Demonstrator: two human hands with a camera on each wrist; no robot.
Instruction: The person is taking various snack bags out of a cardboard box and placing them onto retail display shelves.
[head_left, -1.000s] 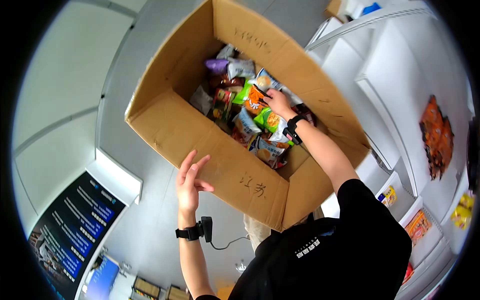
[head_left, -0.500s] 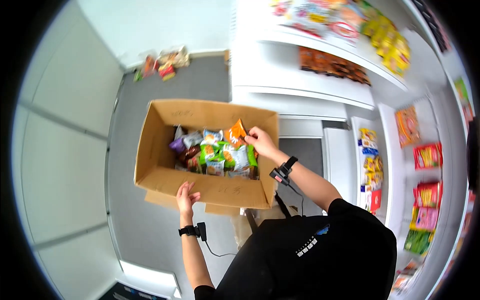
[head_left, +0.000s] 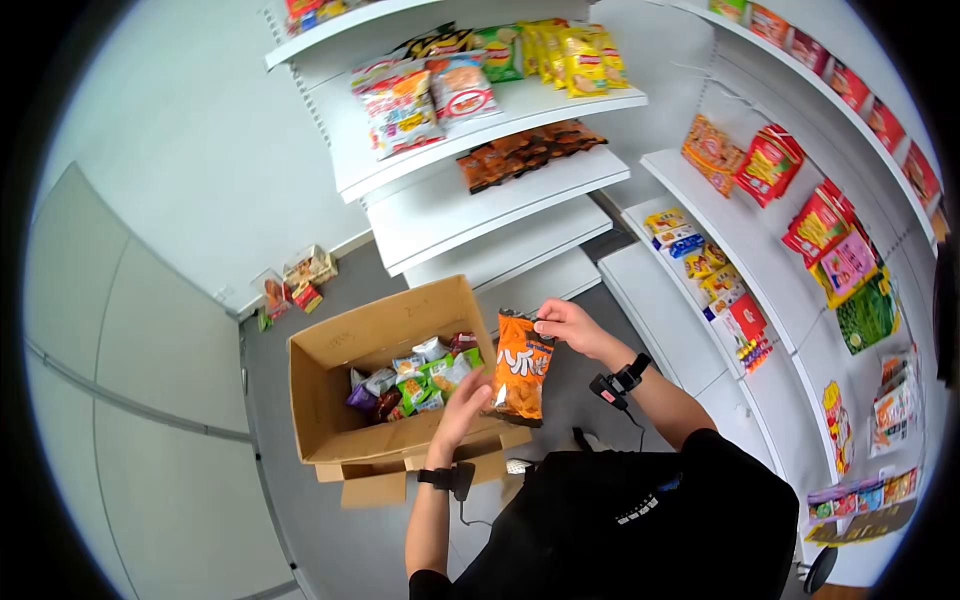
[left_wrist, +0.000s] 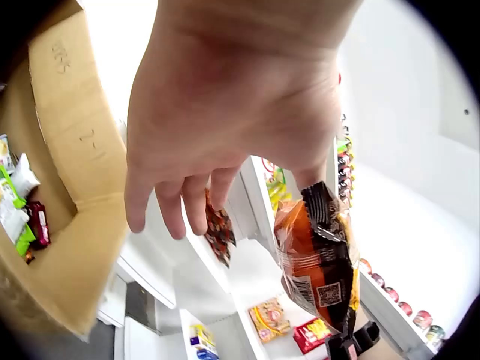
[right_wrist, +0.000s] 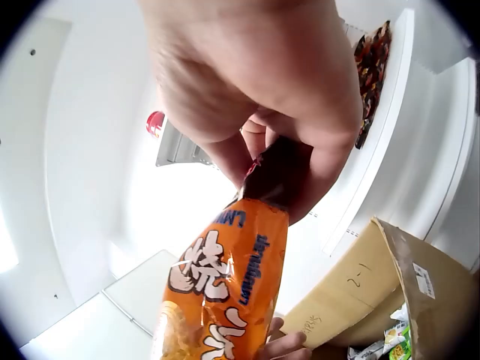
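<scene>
An orange snack bag (head_left: pixel 522 370) with a dark top edge hangs from the right hand (head_left: pixel 572 328), whose thumb and fingers pinch that edge; the right wrist view shows the bag (right_wrist: pixel 229 277) below the right hand (right_wrist: pixel 262 90). Beside the bag's lower left side is the left hand (head_left: pixel 462 412), its fingers extended and holding nothing. In the left wrist view the left hand (left_wrist: pixel 232 112) spreads its fingers, with the thumb by the bag's dark end (left_wrist: pixel 322 262); whether they touch cannot be told. A cardboard box (head_left: pixel 375 328) holding several snack bags (head_left: pixel 432 375) stands at the left.
White shelves (head_left: pixel 500 205) rise behind the box, with chip bags (head_left: pixel 585 62) above and a row of orange-brown bags (head_left: pixel 530 155) on a lower shelf. More shelving (head_left: pixel 745 225) with snacks runs along the right. Several packages (head_left: pixel 305 295) lie on the floor by the wall.
The right hand has lifted the orange bag out of the box to its right side. The left hand has left the box's near flap and moved right, beside the bag. The view has turned toward the shelves.
</scene>
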